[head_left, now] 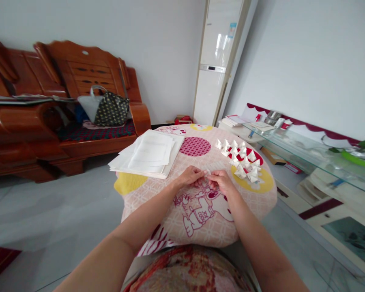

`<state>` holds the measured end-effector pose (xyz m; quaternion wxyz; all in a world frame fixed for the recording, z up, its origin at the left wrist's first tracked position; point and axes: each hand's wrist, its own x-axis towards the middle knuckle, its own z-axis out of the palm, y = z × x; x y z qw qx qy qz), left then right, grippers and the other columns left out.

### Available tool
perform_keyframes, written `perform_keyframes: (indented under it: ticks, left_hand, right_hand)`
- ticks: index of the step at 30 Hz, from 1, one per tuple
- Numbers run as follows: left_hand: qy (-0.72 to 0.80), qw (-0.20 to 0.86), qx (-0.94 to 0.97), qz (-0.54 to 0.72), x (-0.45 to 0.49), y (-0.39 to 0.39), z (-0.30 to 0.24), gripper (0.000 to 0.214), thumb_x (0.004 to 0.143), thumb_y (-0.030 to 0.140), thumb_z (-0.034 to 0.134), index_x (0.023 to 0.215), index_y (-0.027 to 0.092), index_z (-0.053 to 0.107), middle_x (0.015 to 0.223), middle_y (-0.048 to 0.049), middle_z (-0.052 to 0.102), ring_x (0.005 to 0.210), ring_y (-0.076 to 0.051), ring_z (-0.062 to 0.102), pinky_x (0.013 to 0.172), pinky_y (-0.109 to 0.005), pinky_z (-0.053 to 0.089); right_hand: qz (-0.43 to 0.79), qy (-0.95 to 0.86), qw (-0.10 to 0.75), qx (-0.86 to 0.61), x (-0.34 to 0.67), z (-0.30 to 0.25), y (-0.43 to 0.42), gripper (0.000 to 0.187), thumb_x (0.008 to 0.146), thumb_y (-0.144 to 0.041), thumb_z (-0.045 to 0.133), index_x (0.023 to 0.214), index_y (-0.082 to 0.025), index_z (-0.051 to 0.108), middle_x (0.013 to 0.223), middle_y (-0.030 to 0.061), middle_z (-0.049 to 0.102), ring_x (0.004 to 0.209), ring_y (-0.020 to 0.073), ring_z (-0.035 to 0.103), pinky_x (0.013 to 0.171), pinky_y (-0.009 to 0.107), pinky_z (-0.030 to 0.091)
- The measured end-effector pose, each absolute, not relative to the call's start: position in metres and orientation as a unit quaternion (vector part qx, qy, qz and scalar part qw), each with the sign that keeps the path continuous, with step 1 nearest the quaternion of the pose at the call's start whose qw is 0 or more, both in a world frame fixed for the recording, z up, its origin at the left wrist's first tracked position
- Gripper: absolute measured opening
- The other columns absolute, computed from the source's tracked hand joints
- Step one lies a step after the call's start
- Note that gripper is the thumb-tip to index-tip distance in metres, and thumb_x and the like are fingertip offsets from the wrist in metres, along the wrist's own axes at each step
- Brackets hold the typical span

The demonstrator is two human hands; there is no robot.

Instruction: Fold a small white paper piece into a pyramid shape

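Note:
Over the middle of the round table, my left hand point(191, 176) and my right hand point(221, 181) come close together with a small piece of white paper point(207, 172) pinched between them. My fingers cover most of it, so its folded shape is hard to make out. To the right of my hands, several folded white paper pieces point(242, 155) with pointed tips stand in rows on the cloth. Left of my hands lies a stack of white paper sheets point(152, 152), the top ones slightly askew.
A patterned pink cloth point(197, 227) covers the table. Along the right runs a glass-topped cabinet point(307, 150) with papers, cups and a green tray point(359, 158). Behind to the left is a wooden sofa point(88, 65) with bags point(112, 109). A tall white air conditioner point(214, 52) stands in the corner.

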<state>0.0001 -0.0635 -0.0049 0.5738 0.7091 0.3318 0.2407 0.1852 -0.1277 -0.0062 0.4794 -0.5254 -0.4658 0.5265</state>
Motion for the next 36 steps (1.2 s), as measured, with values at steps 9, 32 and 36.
perform_keyframes:
  ticks: [9,32,36]
  left_hand:
    - [0.346,0.638,0.614,0.31,-0.0024,-0.0637,0.0012,0.042,0.094,0.048,0.063,0.073,0.012,0.067,0.063,-0.0043,0.068,0.05,-0.011,0.061,0.049,-0.022,0.045]
    - [0.368,0.579,0.665,0.296,-0.0018,-0.0667,0.0023,0.03,0.091,0.025,0.065,0.064,0.014,0.06,0.05,0.0025,0.058,0.044,-0.007,0.052,0.047,-0.018,0.04]
    - [0.354,0.572,0.682,0.287,-0.0018,-0.0666,0.0017,0.033,0.091,0.036,0.066,0.066,0.015,0.061,0.054,0.0016,0.061,0.047,-0.009,0.055,0.049,-0.02,0.043]
  right_hand:
    - [0.493,-0.485,0.488,-0.533,0.1883,-0.001,-0.1314,0.03,0.062,-0.044,0.079,0.055,-0.018,0.065,0.049,-0.0001,0.06,0.04,0.0096,0.049,0.043,0.024,0.036]
    - [0.495,-0.495,0.469,-0.539,0.1881,-0.0036,-0.1316,0.03,0.064,-0.042,0.079,0.056,-0.019,0.063,0.047,-0.0004,0.059,0.04,0.0105,0.05,0.042,0.023,0.037]
    - [0.496,-0.487,0.476,-0.538,0.1889,-0.0045,-0.131,0.03,0.063,-0.043,0.078,0.053,-0.019,0.062,0.045,-0.0008,0.058,0.037,0.0099,0.048,0.04,0.023,0.035]
